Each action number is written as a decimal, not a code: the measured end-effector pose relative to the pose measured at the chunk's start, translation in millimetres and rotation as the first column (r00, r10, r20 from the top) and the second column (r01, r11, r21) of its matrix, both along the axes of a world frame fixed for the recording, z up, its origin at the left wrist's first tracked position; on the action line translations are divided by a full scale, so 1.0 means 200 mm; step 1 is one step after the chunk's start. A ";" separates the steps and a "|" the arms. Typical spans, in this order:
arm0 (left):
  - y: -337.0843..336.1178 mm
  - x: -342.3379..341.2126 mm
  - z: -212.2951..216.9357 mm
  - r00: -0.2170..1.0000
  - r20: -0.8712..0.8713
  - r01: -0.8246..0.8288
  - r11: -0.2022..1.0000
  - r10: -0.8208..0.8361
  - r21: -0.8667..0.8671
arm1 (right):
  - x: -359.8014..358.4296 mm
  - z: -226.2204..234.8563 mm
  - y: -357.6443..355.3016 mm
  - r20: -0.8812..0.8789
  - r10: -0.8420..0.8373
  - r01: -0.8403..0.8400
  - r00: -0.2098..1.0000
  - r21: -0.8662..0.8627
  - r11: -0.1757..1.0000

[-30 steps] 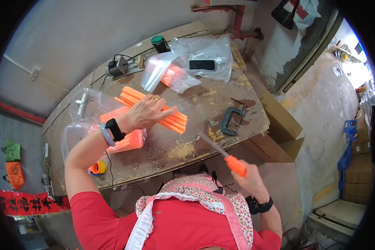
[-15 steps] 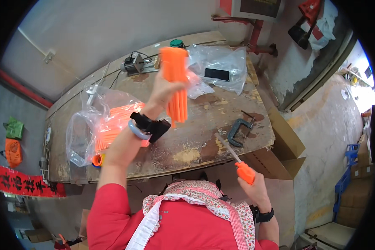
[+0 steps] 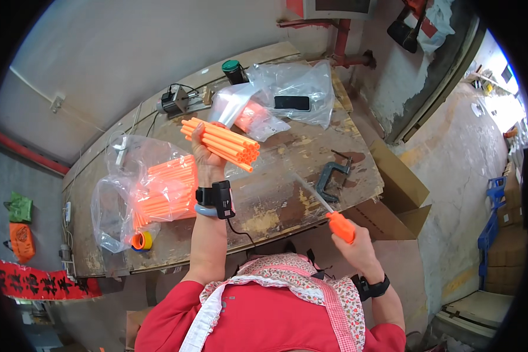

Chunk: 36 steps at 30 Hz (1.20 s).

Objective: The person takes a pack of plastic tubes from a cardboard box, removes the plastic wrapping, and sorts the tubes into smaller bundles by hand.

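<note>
The left hand [image 3: 204, 155] grips a bundle of orange tubes [image 3: 222, 142], fingers wrapped around it, raised above the worktop [image 3: 287, 193]. The right hand [image 3: 353, 243], fingers closed on the handle, holds an orange-handled blade tool [image 3: 325, 208] near the worktop's front edge. Step in hand, by judgement: presenting the bundle for work with the tool. Next move calls for aligning blade and tube ends.

The left hand [image 3: 204, 157] gripped a bundle of orange tubes [image 3: 222, 142] above a worn wooden counter [image 3: 287, 176]. The right hand [image 3: 353, 246] held an orange-handled screwdriver [image 3: 325, 206], its blade aimed toward the bundle. Left of the left hand lay a clear bag of orange tubes [image 3: 152, 190].
</note>
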<state>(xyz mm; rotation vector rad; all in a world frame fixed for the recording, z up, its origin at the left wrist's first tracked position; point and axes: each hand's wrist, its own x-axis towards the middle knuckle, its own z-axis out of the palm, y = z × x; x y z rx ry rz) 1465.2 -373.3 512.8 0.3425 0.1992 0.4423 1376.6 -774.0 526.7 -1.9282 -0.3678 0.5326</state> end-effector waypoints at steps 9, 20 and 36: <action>-0.04 0.02 0.03 0.999 0.032 -0.034 0.999 0.035 -0.035 | 0.02 0.01 0.00 0.062 -0.031 0.030 0.998 0.015 0.999; -0.25 0.03 0.13 0.986 -0.101 -0.047 0.807 0.132 0.589 | 0.04 0.01 -0.06 0.175 0.067 -0.056 0.982 -0.066 0.996; -0.11 -0.68 0.03 0.971 0.057 -0.003 -0.224 0.234 0.975 | 0.47 -0.14 0.36 0.322 0.313 -0.273 0.894 -0.162 0.948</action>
